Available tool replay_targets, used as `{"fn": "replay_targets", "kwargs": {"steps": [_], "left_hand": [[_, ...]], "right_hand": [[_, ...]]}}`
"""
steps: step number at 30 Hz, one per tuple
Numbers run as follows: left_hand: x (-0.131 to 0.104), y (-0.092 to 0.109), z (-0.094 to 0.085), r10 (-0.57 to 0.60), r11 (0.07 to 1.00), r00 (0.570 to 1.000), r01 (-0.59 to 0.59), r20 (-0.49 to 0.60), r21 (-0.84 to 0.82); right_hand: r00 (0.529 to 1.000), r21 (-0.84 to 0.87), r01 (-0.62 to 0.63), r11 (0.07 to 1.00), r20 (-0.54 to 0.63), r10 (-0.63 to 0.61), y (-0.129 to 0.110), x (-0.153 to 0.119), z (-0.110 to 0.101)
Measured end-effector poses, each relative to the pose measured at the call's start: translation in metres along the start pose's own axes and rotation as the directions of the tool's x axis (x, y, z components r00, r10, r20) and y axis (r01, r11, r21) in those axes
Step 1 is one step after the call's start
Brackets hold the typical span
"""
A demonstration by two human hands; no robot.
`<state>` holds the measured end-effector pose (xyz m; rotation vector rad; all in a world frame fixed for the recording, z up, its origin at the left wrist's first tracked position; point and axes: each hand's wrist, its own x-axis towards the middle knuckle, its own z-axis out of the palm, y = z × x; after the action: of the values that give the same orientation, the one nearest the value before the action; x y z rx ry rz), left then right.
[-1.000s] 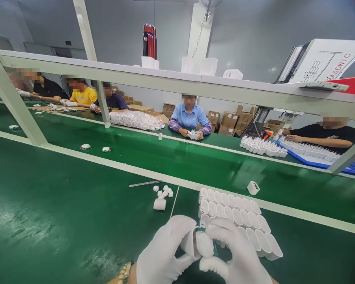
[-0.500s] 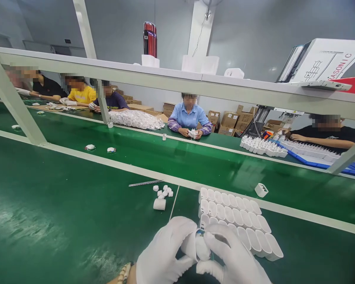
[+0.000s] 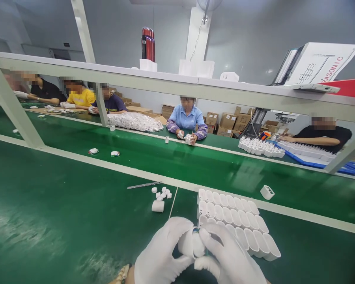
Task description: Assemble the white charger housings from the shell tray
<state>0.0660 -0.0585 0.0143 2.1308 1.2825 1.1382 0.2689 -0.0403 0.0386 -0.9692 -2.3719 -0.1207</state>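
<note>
Just beyond the right hand (image 3: 229, 256), rows of open white cases (image 3: 236, 217) on the green table (image 3: 62, 205), partly hidden by its fingers and crowding the far side. Farther left, beyond the left hand (image 3: 162, 252), a white roll (image 3: 157, 206) on its side, small white lumps (image 3: 163, 193) and a thin metal tool (image 3: 143, 185). Past the pale rail (image 3: 118, 171), a lone white case (image 3: 267, 192) and two small pieces (image 3: 115, 154); across from there, a person in a blue shirt (image 3: 187, 118).

Between both gloved hands, a white shell (image 3: 185, 244), with left thumb and fingers clamped around it. At its mouth, a white padded piece (image 3: 198, 247) with a green edge, pinched in the right fingers and partly inside. Shell mouth facing right, toward the right hand; long axis apparently left to right, far end covered by fingers. Depth of the padded piece inside: impossible to tell.
</note>
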Motion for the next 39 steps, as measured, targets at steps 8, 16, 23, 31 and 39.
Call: {"fn": "replay_targets", "kwargs": {"steps": [8,16,23,31,39], "left_hand": [[0.000,-0.002,0.005,-0.089,0.990,0.991,0.078,-0.095,-0.121],[0.001,0.001,0.005,-0.119,0.979,0.992,0.109,-0.052,-0.170],[0.002,0.015,0.014,-0.064,0.944,0.990,0.101,0.127,-0.314],[-0.002,-0.002,0.022,-0.045,0.960,0.976,0.102,0.214,-0.261],[0.003,0.003,0.026,-0.023,0.968,0.973,0.080,0.231,-0.240]], "right_hand": [[0.997,-0.074,0.078,0.994,0.006,-0.078,-0.002,-0.004,0.003],[0.997,0.182,0.077,0.980,0.005,-0.079,0.005,-0.007,0.004],[0.952,0.651,-0.285,0.703,0.280,0.126,-0.005,-0.001,-0.010],[0.973,0.939,-0.214,0.270,0.228,-0.022,-0.007,-0.003,0.006],[0.938,0.868,-0.325,0.374,0.347,0.009,-0.010,0.000,-0.005]]}}
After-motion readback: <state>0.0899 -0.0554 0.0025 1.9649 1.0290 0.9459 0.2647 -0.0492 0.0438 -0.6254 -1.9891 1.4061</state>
